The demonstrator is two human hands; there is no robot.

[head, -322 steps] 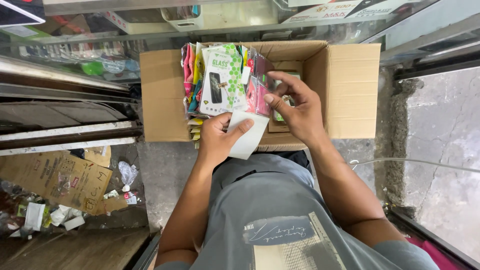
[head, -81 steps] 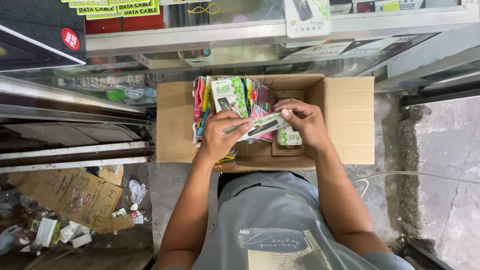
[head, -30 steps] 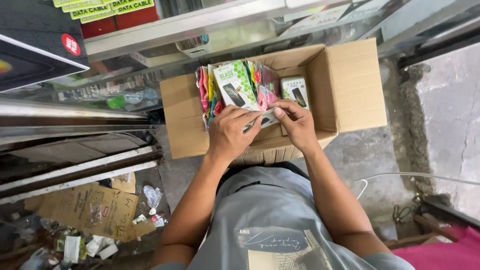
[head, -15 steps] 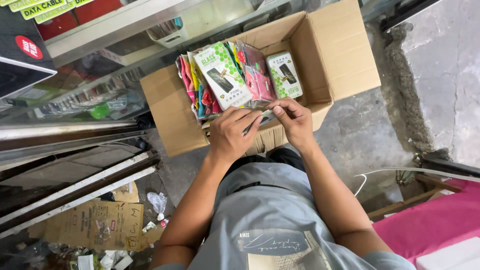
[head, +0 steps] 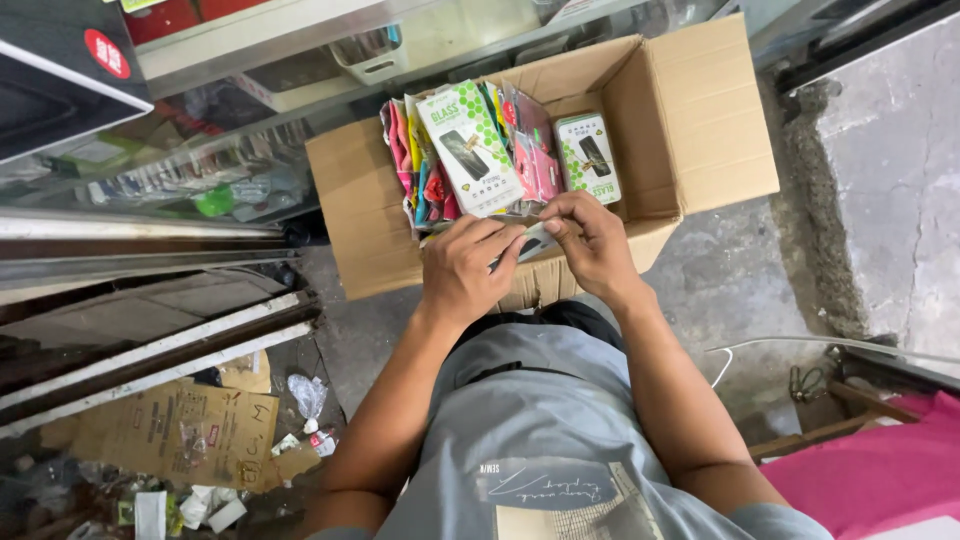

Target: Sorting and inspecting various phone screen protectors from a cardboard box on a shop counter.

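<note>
An open cardboard box [head: 700,120] stands in front of me, packed with flat packets. A white and green packet [head: 470,145] stands tallest among several pink and coloured ones, and a smaller green packet [head: 590,158] lies to the right inside. My left hand [head: 465,265] and my right hand [head: 590,235] meet at the box's near edge. Together they pinch one small flat packet [head: 530,240], mostly hidden by my fingers.
A glass display counter [head: 230,150] with shelves runs along the left and top. Flattened cardboard [head: 170,430] and paper scraps litter the floor at lower left. Bare concrete floor [head: 880,200] lies to the right, with a pink surface [head: 880,480] at lower right.
My hands stay together on the small packet at the box's front edge. The view has tilted, so the box now sits rotated and higher in the frame.
</note>
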